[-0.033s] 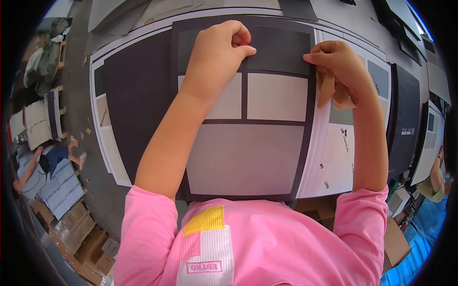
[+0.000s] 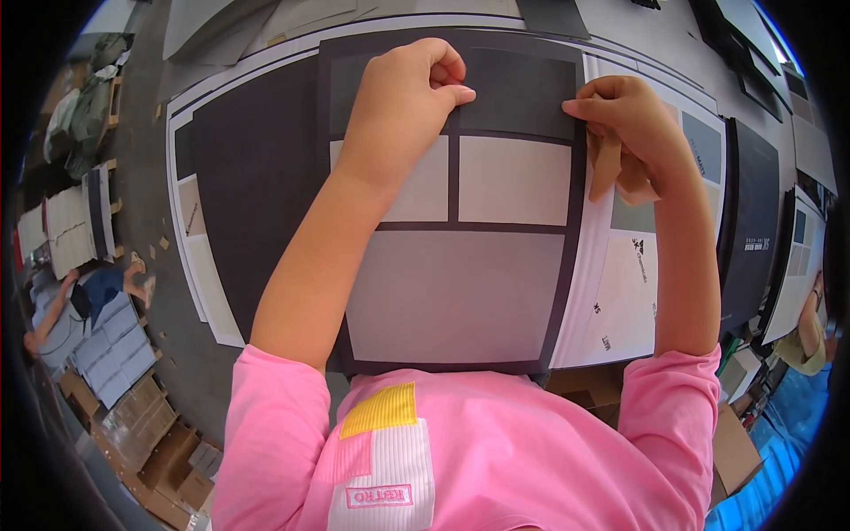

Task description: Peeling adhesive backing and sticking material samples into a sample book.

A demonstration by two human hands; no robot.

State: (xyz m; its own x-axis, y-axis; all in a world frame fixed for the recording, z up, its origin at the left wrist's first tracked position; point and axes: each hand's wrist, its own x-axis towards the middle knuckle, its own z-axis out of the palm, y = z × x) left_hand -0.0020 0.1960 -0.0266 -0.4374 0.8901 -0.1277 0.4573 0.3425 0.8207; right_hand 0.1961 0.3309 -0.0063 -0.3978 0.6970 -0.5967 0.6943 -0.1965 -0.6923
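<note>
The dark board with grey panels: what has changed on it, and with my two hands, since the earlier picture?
Nothing visibly changed. The left hand stays above the dark board, the right hand by its right edge, with the tan strips.

Black board point(image 2: 513, 228), grey panel point(image 2: 456, 296), pink shirt point(image 2: 531, 442)

A white sheet point(image 2: 624, 292), black board point(image 2: 753, 203) and shirt patch point(image 2: 400, 460) bear lettering point(image 2: 379, 496).

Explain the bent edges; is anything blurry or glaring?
Head view: fisheye distortion bows the black panel at right; the left hand and right hand look sharp, the person at far left softer; no harsh glare on the large grey panel.
</note>
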